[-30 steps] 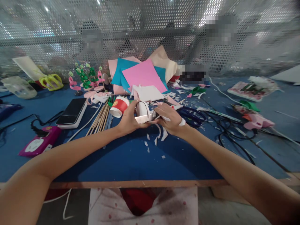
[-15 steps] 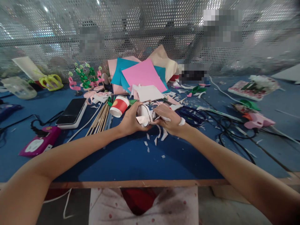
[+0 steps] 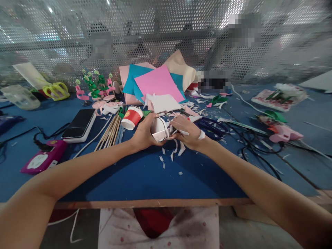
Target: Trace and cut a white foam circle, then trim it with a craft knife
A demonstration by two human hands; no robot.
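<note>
My left hand [image 3: 144, 133] is wrapped round a white paper cup [image 3: 156, 126], its round opening tipped towards me. A pale paper strip [image 3: 161, 135] lies across the lower front of the cup's mouth and runs over to my right hand [image 3: 185, 131]. The right fingers are closed at the cup's right side, pinching the strip's end; a dark bit beside them is too small to name. A white scrap sticks to my right wrist. Just left of my hands a red and white paper cup [image 3: 132, 117] lies tilted.
Wooden sticks [image 3: 108, 132], a white-edged device [image 3: 79, 125] and a purple power box [image 3: 44, 156] are on the left. Coloured sheets [image 3: 159, 83] are piled behind. Blue-handled scissors [image 3: 214, 128], black cables [image 3: 255, 148] and paper scraps [image 3: 181, 148] lie on the right and near my hands.
The pale strip at the mouth of the white cup has shifted and tilted, showing more of the cup's inside. Both hands have stayed nearly in place.
</note>
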